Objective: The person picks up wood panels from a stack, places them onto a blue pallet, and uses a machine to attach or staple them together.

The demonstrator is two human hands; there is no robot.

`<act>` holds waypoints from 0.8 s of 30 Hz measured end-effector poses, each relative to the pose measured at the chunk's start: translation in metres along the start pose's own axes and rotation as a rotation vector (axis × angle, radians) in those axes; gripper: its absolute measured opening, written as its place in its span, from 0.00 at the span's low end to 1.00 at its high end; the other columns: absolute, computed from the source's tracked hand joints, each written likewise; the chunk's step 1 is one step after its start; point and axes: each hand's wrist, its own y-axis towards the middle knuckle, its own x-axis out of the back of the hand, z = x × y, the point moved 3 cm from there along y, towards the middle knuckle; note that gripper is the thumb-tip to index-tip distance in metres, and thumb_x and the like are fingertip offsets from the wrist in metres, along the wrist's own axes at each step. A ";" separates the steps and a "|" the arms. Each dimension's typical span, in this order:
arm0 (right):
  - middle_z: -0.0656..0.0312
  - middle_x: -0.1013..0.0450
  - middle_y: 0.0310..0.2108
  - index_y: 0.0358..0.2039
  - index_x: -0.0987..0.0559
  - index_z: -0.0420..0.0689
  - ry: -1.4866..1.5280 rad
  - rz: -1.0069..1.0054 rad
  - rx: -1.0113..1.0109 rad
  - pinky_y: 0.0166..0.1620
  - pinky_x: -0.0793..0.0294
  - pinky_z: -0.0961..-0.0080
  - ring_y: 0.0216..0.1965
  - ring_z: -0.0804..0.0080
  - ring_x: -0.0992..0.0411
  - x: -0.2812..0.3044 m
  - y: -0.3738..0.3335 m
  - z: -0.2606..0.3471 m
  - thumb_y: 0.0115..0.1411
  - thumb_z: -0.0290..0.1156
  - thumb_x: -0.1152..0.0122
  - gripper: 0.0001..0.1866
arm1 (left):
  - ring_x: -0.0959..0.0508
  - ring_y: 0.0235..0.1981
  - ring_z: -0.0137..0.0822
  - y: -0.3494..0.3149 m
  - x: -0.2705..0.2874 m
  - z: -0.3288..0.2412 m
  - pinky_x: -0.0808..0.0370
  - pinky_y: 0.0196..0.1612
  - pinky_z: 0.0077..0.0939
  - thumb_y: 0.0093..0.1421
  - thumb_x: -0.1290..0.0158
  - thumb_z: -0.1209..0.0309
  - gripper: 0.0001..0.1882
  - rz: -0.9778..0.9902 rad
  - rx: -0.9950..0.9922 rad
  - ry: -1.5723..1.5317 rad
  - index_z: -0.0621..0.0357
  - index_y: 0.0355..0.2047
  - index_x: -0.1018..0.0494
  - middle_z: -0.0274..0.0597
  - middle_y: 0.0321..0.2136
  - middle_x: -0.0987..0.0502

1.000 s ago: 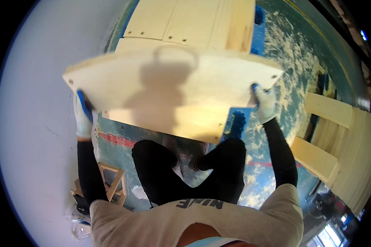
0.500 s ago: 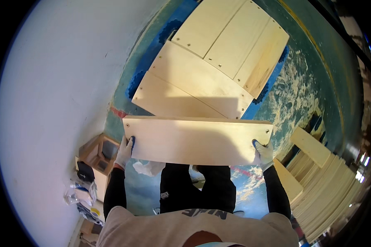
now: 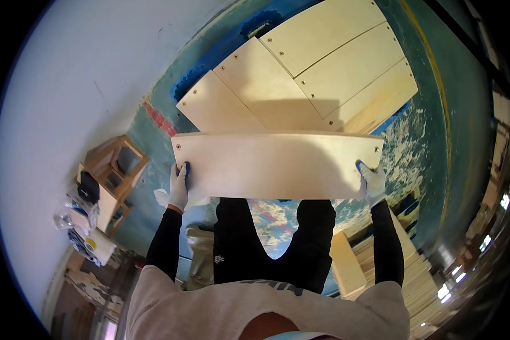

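A long pale wooden board (image 3: 272,167), with a metal insert near each upper corner, is held level in front of my legs. My left hand (image 3: 179,186), in a white glove with blue fingertips, grips its left end, the thumb on the face. At the right end my right hand (image 3: 372,184), gloved alike, holds it the same way. The fingers behind the board are hidden. Just beyond it lie flat boards of the same kind on a blue pallet (image 3: 195,79): two side by side nearer (image 3: 277,79), and several more farther right (image 3: 345,68).
A wooden frame-like stand (image 3: 119,170) is by the white wall at left, with a black cap (image 3: 88,188) and plastic-wrapped items near it. Stacked wooden boards (image 3: 374,255) are at lower right. Sawdust-like patches (image 3: 402,153) mark the green floor, and a yellow line (image 3: 436,62) runs along it.
The board in my hands has moved farther up in view, nearer the laid boards. My legs are wider apart, and the surroundings have shifted as my view turned. Both hands keep their grip.
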 end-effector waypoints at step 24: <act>0.59 0.22 0.43 0.49 0.26 0.37 -0.304 0.289 0.246 0.45 0.22 0.82 0.41 0.77 0.23 -0.053 0.312 0.069 0.58 0.18 0.32 0.19 | 0.29 0.37 0.23 0.073 -0.142 0.096 0.30 0.44 0.20 0.67 0.45 0.62 0.13 -0.375 -0.001 -0.357 0.61 0.41 0.27 0.30 0.35 0.26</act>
